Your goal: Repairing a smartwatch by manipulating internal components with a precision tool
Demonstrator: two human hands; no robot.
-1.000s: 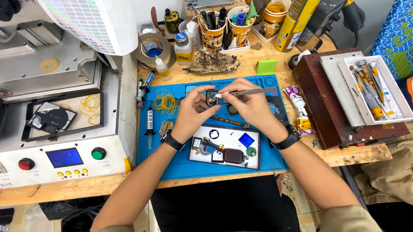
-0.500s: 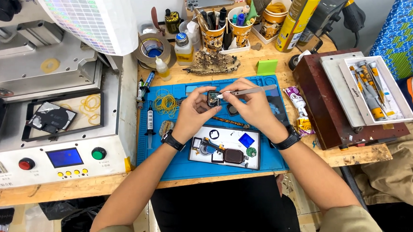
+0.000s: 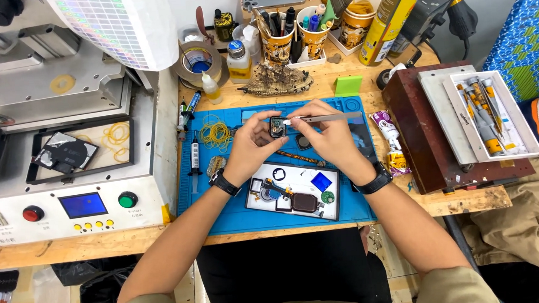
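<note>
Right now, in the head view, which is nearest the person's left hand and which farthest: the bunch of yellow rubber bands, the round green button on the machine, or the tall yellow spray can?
From the left hand:
1. Bunch of yellow rubber bands, just left, on the blue mat.
2. Round green button, farther left, on the machine front.
3. Tall yellow spray can, far upper right at the bench's back.

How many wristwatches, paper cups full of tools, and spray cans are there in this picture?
Wristwatches: 2, one above the left hand at, one above the right hand at
Paper cups of tools: 3
Spray cans: 1
Total: 6
</note>
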